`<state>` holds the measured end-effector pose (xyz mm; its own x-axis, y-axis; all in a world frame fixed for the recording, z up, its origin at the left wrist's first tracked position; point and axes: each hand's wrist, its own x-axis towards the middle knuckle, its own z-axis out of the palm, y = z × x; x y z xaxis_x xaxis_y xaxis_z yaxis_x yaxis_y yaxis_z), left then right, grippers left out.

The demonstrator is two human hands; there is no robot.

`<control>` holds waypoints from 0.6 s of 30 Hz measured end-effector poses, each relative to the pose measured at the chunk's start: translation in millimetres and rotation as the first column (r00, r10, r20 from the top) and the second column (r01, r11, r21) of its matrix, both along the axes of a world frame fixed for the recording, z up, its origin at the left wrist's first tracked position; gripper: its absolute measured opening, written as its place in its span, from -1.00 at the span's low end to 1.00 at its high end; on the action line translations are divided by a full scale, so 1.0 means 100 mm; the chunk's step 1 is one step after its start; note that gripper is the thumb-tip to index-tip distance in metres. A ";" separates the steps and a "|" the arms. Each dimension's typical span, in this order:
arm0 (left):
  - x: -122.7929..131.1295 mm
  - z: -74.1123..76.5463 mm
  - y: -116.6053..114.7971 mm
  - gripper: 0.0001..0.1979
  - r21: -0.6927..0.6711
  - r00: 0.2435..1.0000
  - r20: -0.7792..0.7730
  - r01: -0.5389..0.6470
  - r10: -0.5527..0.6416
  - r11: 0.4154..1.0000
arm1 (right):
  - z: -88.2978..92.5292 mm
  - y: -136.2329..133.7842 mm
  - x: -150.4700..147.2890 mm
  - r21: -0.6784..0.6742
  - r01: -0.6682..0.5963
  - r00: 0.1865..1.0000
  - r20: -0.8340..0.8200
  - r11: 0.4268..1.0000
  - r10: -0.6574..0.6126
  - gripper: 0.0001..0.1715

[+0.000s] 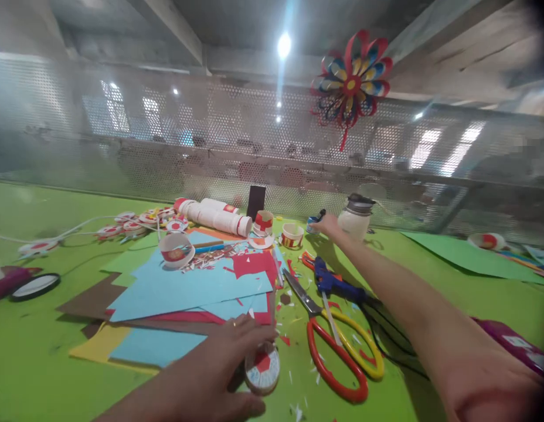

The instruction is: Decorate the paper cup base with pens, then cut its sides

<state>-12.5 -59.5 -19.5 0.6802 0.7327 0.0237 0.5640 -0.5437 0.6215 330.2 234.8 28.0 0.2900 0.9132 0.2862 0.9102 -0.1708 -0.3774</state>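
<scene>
White disc [262, 370] between left thumb [243, 404], forefinger [259, 336]

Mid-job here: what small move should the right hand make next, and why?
Probably lift the small blue item back toward the disc, keeping clear of the glue gun and scissors. The right hand is already at the item, the left hand is at the disc, and both tools lie nearby.

Left hand [223, 358] at a white disc [262, 369] — right hand [326, 224] at a blue container [312, 225].
</scene>
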 end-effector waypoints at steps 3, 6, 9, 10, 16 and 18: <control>0.01 -0.18 0.15 -0.42 0.148 0.975 0.123 0.167 -0.185 0.975 | -0.09 0.31 -0.02 -0.051 -0.001 1.000 0.000 0.999 0.001 -0.60; 0.04 -0.33 0.27 -0.55 0.216 0.958 0.165 0.196 -0.234 0.957 | -0.18 0.47 -0.06 -0.086 -0.013 1.000 -0.003 0.996 0.013 -0.60; 0.05 -0.36 0.29 -0.55 0.221 0.955 0.171 0.202 -0.242 0.954 | -0.21 0.47 -0.07 -0.094 -0.035 0.999 -0.001 0.995 0.035 -0.61; 0.04 -0.33 0.26 -0.53 0.215 0.957 0.168 0.198 -0.236 0.956 | -0.19 0.44 -0.07 -0.091 -0.041 0.999 0.001 0.995 0.042 -0.60; 0.04 0.04 -0.05 -0.37 0.083 1.000 -0.012 -0.019 0.020 0.996 | 0.19 -0.12 -0.04 -0.084 -0.073 0.996 -0.046 0.994 0.070 -0.60; 0.06 0.14 -0.11 -0.42 0.095 0.998 0.040 -0.055 0.051 0.994 | 0.32 -0.48 -0.05 -0.047 -0.100 0.991 -0.098 0.994 0.095 -0.63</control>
<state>-7.0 -70.5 -5.7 0.6380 0.7606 0.1203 0.5706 -0.5718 0.5894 325.7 187.0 59.6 0.2223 0.9513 0.2134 0.8839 -0.1042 -0.4559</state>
